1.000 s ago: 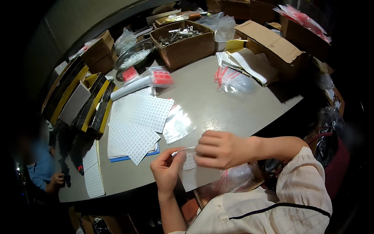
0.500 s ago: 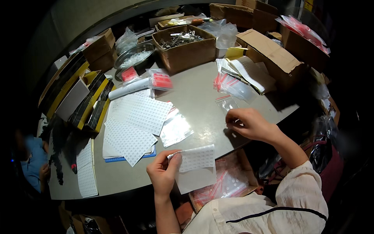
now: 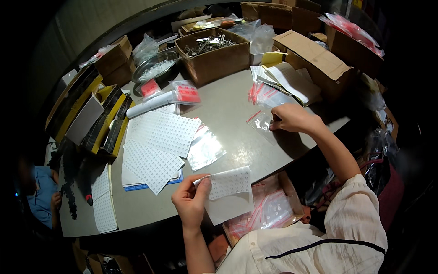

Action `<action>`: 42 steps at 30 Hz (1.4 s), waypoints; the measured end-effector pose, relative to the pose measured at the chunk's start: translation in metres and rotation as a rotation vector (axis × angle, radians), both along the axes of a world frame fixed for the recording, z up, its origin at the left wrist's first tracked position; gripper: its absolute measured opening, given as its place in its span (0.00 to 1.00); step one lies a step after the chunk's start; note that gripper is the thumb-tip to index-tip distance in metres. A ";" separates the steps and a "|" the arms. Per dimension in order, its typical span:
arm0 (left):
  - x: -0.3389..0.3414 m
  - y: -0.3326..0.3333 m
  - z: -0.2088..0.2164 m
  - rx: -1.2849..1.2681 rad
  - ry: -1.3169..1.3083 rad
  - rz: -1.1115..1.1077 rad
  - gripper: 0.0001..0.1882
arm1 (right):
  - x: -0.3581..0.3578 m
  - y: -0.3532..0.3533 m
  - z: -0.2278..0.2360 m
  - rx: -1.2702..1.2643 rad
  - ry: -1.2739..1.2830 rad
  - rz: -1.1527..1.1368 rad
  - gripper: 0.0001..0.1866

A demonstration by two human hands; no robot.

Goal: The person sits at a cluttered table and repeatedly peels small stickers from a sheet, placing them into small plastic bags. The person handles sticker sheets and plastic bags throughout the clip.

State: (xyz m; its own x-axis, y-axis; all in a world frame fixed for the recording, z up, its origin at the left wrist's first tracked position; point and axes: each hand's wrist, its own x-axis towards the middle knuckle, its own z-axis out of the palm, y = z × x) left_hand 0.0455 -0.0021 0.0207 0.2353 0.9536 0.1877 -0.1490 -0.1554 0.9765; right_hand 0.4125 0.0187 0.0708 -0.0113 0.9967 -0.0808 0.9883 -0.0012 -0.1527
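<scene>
My left hand (image 3: 190, 198) is closed on a label sheet (image 3: 228, 182), white with rows of small printed stickers, its top edge curled and pale backing showing below. The sheet is held above the table's front edge. My right hand (image 3: 294, 119) has its fingers pressed together, their tips at the right side of a small clear zip bag (image 3: 261, 121) with a red strip, lying on the table. Whatever the fingertips may hold is too small to make out. Under the left hand's sheet, a box of zip bags (image 3: 273, 210) sits below the table edge; several bags carry small round stickers.
More label sheets (image 3: 159, 137) lie at left beside a clear bag (image 3: 205, 148). Behind stand a carton of metal parts (image 3: 212, 64) and a bowl of clear pieces (image 3: 157, 68). Zip bags (image 3: 269, 96) lie far right. Another person (image 3: 41, 196) is at far left.
My right hand has moved away from me and slightly right, onto the right side of the small zip bag. My left hand still holds the label sheet in nearly the same place.
</scene>
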 end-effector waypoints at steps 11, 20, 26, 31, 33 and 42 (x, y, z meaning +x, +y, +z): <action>-0.012 0.003 -0.003 -0.053 -0.316 0.035 0.06 | -0.020 -0.039 0.025 0.066 0.255 0.010 0.27; -0.009 0.003 0.000 -0.056 -0.318 0.002 0.06 | -0.029 -0.067 -0.008 0.116 -0.105 0.055 0.25; -0.011 0.004 0.001 -0.068 -0.309 0.025 0.06 | -0.064 -0.088 0.016 -0.021 0.131 0.256 0.24; -0.008 0.006 0.003 -0.099 -0.257 -0.021 0.07 | -0.027 -0.046 0.016 0.024 0.427 0.306 0.14; -0.007 0.007 0.004 -0.104 -0.201 -0.045 0.09 | -0.032 -0.041 0.015 -0.033 0.376 0.288 0.12; -0.010 0.011 0.013 -0.123 -0.053 -0.189 0.14 | -0.029 -0.033 0.003 -0.030 0.137 0.090 0.19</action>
